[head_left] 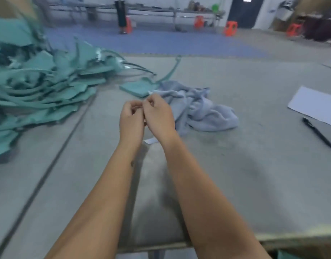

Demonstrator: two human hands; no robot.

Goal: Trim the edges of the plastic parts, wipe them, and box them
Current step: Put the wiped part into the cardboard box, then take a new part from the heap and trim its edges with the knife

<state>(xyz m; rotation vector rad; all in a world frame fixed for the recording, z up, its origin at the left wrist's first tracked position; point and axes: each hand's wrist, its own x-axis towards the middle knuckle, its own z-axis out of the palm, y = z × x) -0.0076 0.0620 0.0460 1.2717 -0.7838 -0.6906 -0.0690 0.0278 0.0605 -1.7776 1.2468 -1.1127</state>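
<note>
A: Head view: our hands [146,113] meet fingertip to fingertip, pinching something too small to tell. Parts [41,85] lie heaped left on the surface [235,174].
B: They look thin, light, springy; we'd grip a flat panel.

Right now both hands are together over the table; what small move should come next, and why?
Probably reach the left hand to the teal plastic pile for a part: neither it nor the right hand plainly holds one, and the cloth lies ready.
</note>
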